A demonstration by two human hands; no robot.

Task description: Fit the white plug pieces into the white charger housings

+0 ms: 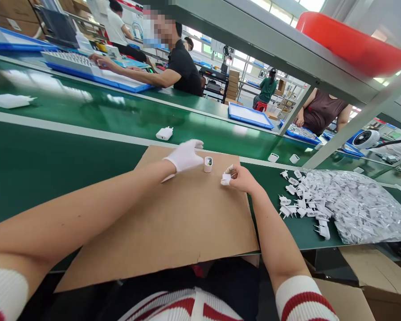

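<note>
Head view: a white charger shell [208, 164] stands upright on the cardboard sheet [173, 223]. The gloved left hand [184, 156] lies just left of the shell, grip slack and empty. The right hand [241, 178], just right of the shell, pinches a white plug part [226, 179]. Judged a fitting stage: next calls for squaring part to shell.

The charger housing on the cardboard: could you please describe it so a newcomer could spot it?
Find the brown cardboard sheet on the green belt. Near its far edge, between the gloved left hand and the right hand holding a plug piece, stands a small white charger housing. Unlike the pronged plug pieces heaped to the right, it stands alone, upright, open end up.
</note>
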